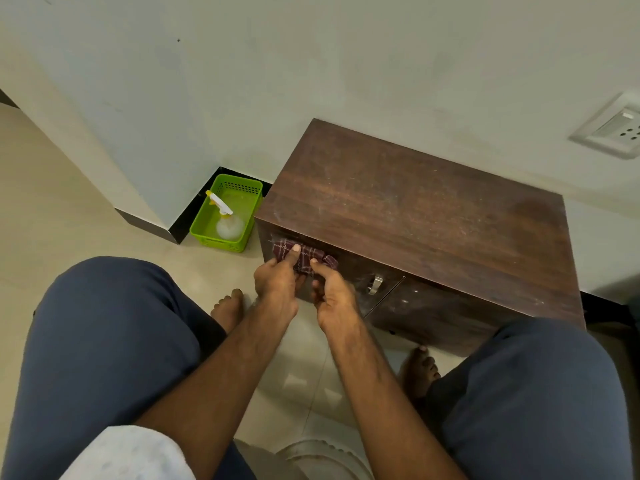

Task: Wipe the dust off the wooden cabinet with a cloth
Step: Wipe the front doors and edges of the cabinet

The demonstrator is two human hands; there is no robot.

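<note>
Left hand (pixel 277 280) and right hand (pixel 333 295) both pinched the cloth (pixel 305 253), pressed on the cabinet (pixel 415 209) front near its top-left corner. Green basket (pixel 242 184) with spray bottle (pixel 227 224) sat beside the cabinet.

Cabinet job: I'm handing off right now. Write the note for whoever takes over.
Left hand and right hand both grip the cloth, held against the cabinet front at its upper left corner.
Spray bottle sits in the basket on the floor, left of the cabinet.
Done: cannot tell; the cloth is on the front.
Left: the top shows dust streaks, the doors show specks.
</note>
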